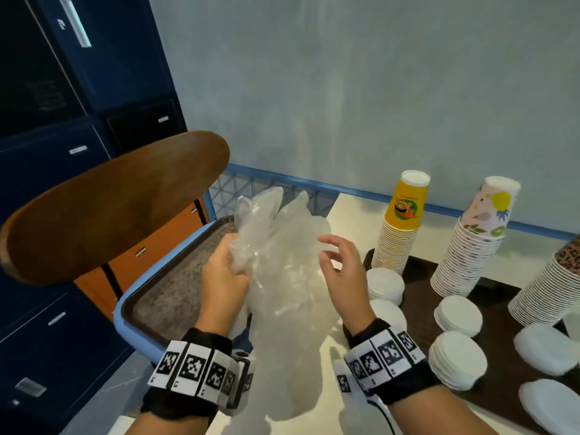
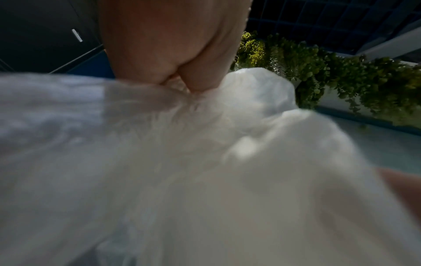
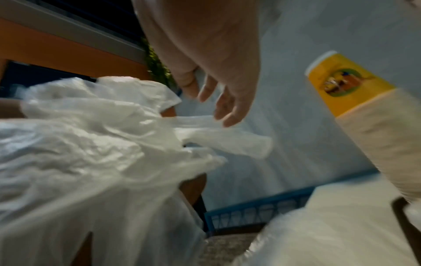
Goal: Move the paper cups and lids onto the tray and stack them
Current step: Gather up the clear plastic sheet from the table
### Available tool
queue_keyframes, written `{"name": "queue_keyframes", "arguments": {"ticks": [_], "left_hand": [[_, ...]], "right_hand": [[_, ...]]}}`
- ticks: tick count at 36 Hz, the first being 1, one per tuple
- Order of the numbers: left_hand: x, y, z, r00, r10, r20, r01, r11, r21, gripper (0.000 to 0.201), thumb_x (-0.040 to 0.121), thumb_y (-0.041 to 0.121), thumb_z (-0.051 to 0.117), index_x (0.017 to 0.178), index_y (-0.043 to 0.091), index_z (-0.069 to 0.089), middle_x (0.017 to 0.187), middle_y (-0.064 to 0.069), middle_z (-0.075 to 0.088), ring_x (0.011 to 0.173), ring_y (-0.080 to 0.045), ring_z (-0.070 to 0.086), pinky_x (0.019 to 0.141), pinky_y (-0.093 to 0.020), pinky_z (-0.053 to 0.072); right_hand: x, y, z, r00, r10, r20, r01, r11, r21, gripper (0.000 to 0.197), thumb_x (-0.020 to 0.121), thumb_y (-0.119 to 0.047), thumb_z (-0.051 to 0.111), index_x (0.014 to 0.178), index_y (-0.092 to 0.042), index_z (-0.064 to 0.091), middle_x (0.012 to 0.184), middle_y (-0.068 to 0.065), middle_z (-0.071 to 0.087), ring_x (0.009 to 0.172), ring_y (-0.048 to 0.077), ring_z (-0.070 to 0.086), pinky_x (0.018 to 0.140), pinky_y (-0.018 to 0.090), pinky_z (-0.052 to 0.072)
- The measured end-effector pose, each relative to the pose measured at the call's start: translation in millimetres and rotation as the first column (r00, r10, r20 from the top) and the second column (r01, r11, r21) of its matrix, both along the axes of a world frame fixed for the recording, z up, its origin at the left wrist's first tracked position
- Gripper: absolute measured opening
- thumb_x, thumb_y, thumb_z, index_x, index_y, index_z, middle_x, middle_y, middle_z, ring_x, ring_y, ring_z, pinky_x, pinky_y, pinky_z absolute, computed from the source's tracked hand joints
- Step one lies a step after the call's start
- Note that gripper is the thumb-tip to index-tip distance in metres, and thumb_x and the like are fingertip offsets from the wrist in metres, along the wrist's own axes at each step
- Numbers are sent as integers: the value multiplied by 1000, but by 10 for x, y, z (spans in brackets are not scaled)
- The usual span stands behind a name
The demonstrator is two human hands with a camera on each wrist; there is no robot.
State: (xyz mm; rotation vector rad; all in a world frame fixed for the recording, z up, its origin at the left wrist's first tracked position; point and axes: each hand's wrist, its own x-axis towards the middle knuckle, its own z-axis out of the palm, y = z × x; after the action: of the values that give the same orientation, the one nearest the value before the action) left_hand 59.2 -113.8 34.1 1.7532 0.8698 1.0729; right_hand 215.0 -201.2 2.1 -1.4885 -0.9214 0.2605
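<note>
My left hand [image 1: 230,262] grips the bunched neck of a clear plastic bag [image 1: 282,271] that hangs above the white table, next to a blue-rimmed tray [image 1: 138,328]. In the left wrist view the left hand [image 2: 182,79] pinches the bag [image 2: 205,180]. My right hand [image 1: 332,255] hovers just right of the bag with its fingers spread and relaxed, holding nothing; the right wrist view shows the right hand [image 3: 212,100] above the bag [image 3: 91,140]. A yellow cup stack [image 1: 401,221], a floral cup stack [image 1: 474,240] and white lid piles [image 1: 456,359] stand on a dark mat at right.
A wooden chair back [image 1: 116,202] rises beside the tray on the left. A leopard-print cup stack [image 1: 552,287] stands at the right edge. Dark blue cabinets fill the left side, and a pale wall with a blue rail lies behind the table.
</note>
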Motion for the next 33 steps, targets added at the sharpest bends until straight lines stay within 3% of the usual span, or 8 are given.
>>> {"name": "queue_keyframes", "arguments": {"ticks": [2,5,9,13,17,22,28,33], "left_hand": [[3,112,17,1000,16,18,-16,1000,16,53,75,-18,58,87,34,58,84,8,66,71,11,60,61,-1,43],[-9,316,3,1000,23,15,-23,999,33,58,73,-21,56,89,35,58,90,5,66,79,5,61,70,-9,47],[-8,614,-52,999,8,-37,-7,1000,30,58,72,-18,57,102,32,60,99,-1,66,96,-23,63,86,-47,53],[21,828,-86,997,-59,-47,61,997,38,47,75,-16,59,101,23,62,96,0,67,91,-15,64,82,-32,54],[32,1014,-104,989,-140,-53,143,989,41,38,77,-11,62,97,21,62,90,0,66,84,-13,63,72,-19,50],[46,1222,-160,982,-166,-87,167,986,13,40,77,-10,62,100,24,61,93,2,66,87,-13,63,75,-24,51],[104,1398,-185,978,-130,-161,135,991,20,38,79,-4,63,102,26,59,94,5,65,89,-8,62,76,-23,48],[189,1457,-237,980,-97,-176,102,995,21,33,82,-2,62,103,24,59,97,3,65,92,-15,62,82,-36,52]], "right_hand": [[108,146,-158,990,-136,20,138,987,-80,27,91,-6,53,112,-23,54,116,-6,47,102,11,55,80,3,42],[224,392,-482,982,-114,152,163,917,-365,38,86,-5,58,122,-11,49,133,7,43,121,27,47,104,37,39],[212,682,-908,991,9,136,93,686,-722,60,87,-12,59,139,-19,31,157,4,6,132,34,34,105,34,33],[197,914,-1184,993,-44,107,113,590,-800,76,84,-11,63,146,-23,19,158,3,-8,124,31,49,102,35,43],[217,1077,-1307,994,-56,96,111,493,-863,85,82,-11,66,148,-23,13,146,12,21,121,30,51,105,33,41],[350,1135,-1306,989,-68,130,147,406,-902,36,95,-4,35,131,-5,40,132,17,52,120,29,52,99,31,38],[587,1119,-1047,976,-163,146,204,429,-880,29,99,-7,33,119,3,50,126,19,57,117,31,55,97,31,40],[732,959,-811,915,-399,65,331,646,-688,22,96,-7,36,105,0,55,94,19,58,93,36,59,90,46,48]]}}
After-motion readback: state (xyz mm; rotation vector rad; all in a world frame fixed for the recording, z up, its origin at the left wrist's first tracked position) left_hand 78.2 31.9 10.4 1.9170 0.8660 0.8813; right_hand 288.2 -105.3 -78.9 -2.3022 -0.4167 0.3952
